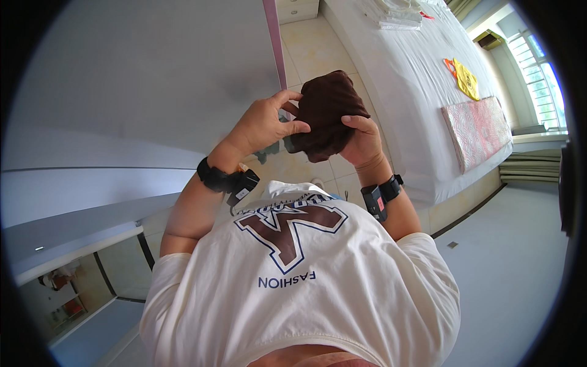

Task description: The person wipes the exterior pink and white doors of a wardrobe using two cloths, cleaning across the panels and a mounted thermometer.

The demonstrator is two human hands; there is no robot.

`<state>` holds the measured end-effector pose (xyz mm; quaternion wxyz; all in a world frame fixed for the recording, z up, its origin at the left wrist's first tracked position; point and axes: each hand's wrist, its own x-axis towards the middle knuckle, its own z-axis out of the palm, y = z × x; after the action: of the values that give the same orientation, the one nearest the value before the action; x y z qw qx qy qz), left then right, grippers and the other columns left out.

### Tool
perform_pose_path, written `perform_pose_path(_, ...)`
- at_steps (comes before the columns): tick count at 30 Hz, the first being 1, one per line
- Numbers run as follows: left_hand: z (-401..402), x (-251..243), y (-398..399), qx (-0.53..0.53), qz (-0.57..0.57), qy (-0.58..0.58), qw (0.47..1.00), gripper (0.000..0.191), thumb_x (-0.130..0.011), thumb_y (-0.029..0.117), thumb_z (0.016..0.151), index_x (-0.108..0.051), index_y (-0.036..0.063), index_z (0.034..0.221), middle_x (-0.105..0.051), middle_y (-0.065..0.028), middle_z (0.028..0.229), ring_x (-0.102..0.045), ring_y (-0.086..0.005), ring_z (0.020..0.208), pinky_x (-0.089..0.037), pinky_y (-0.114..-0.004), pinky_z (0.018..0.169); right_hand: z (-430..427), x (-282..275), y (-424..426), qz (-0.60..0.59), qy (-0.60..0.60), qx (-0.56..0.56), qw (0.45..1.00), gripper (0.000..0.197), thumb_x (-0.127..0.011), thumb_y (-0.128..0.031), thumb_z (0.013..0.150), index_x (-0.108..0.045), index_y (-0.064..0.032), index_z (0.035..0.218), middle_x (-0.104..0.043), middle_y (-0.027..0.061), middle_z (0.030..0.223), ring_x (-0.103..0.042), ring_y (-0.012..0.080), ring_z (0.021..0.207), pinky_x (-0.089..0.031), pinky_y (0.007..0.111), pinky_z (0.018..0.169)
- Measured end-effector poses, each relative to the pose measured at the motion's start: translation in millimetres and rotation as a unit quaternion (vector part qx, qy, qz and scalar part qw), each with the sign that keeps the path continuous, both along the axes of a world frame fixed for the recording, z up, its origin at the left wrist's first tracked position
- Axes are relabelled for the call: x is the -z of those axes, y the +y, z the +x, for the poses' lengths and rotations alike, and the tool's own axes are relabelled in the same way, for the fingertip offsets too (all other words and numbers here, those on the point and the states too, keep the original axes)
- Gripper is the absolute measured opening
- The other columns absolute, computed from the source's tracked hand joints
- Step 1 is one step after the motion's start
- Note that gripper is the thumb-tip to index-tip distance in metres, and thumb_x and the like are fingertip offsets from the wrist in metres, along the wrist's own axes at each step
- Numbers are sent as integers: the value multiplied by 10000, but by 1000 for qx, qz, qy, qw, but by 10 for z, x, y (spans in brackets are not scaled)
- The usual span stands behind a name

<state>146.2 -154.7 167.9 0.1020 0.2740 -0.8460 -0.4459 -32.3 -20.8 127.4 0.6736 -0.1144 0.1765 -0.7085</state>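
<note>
A dark brown folded cloth (pixel 328 110) is held up in front of my chest. My right hand (pixel 364 140) grips its lower right side, with the thumb on top and the fingers hidden behind it. At the cloth's left edge is my left hand (pixel 275 119), thumb and fingers spread at the fabric; whether it pinches the cloth cannot be told. Black devices are strapped around both wrists. Behind the cloth, partly covered, a grey-green thing (pixel 268 151) shows low down near the tiled floor.
To the right stands a bed (pixel 412 119) with a white sheet, bearing a folded pink-and-white textile (pixel 479 130), a yellow bag (pixel 467 80) and stacked white bedding (pixel 394 13). A large pale panel with a pink edge (pixel 276 46) rises at the left. A barred window (pixel 536 78) is at the far right.
</note>
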Motion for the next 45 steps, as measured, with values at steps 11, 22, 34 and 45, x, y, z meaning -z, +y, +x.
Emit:
perform_pose_path(11, 17, -252, 39, -49, -50, 53, 996, 333, -692, 157, 811, -645, 83, 1132, -684, -106, 1021, -674, -269, 804, -520, -334, 744, -97, -872, -9, -235, 115, 17, 965, 854, -602, -110, 745, -192, 23, 1482, -361, 239, 1459, -372, 411, 1344, -295, 509, 1125)
perform_pose_path(22, -79, -103, -107, -48, -321, 140, 935, 283, -676, 31, 786, -705, 128, 1050, -688, -3, 1055, -672, -233, 846, -556, -325, 752, 247, -38, -192, -51, -29, -36, 998, 462, -492, -345, 974, -460, -67, 1341, -537, 93, 1327, -523, 209, 1203, -455, 362, 1000)
perform_pose_path(34, 387, -68, -19, -27, -263, 122, 957, 162, -694, 119, 830, -722, 109, 989, -681, -42, 877, -652, -195, 710, -516, -287, 658, -167, -31, -399, -87, 642, 226, 728, 149, -576, -133, 889, -585, -31, 996, -607, 96, 1034, -558, 196, 980, -475, 302, 788)
perform_pose_path(45, 1584, -946, -98, -278, 68, 482, 828, 363, -618, 112, 913, -545, 75, 1267, -658, -101, 1106, -648, -187, 949, -547, -324, 826, 534, -1964, -867, -217, 503, 340, 764, 365, -445, -140, 958, -422, -6, 1297, -530, 101, 1197, -523, 253, 1076, -458, 308, 928)
